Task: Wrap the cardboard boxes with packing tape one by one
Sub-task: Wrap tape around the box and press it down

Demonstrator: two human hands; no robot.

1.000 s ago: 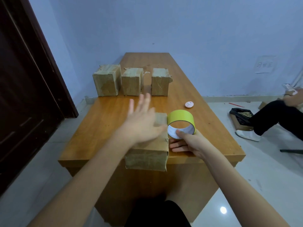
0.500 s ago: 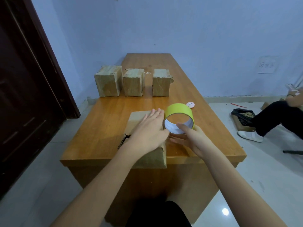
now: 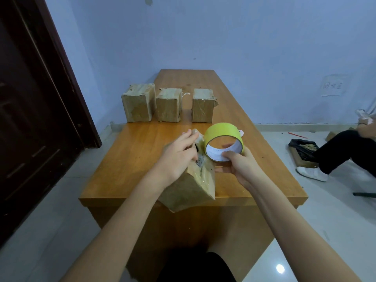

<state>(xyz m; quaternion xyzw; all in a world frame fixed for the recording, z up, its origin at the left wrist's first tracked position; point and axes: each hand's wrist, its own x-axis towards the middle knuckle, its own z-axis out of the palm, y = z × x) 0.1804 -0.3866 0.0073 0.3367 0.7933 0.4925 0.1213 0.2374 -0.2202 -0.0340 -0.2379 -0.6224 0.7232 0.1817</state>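
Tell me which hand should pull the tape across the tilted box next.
Right. The right hand already grips the yellow tape roll right beside the box. The left hand is occupied on the box's top, holding it tilted on the table.

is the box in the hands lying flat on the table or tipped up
Tipped up. The box is tilted, one corner hanging past the table edge, the left hand holding its raised top.

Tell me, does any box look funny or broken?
Yes. The box under the left hand is tipped up on an edge at the table's near side, and its top gapes open with something dark inside. The three boxes farther back stand flat in a row. The right hand holds the yellow tape roll.
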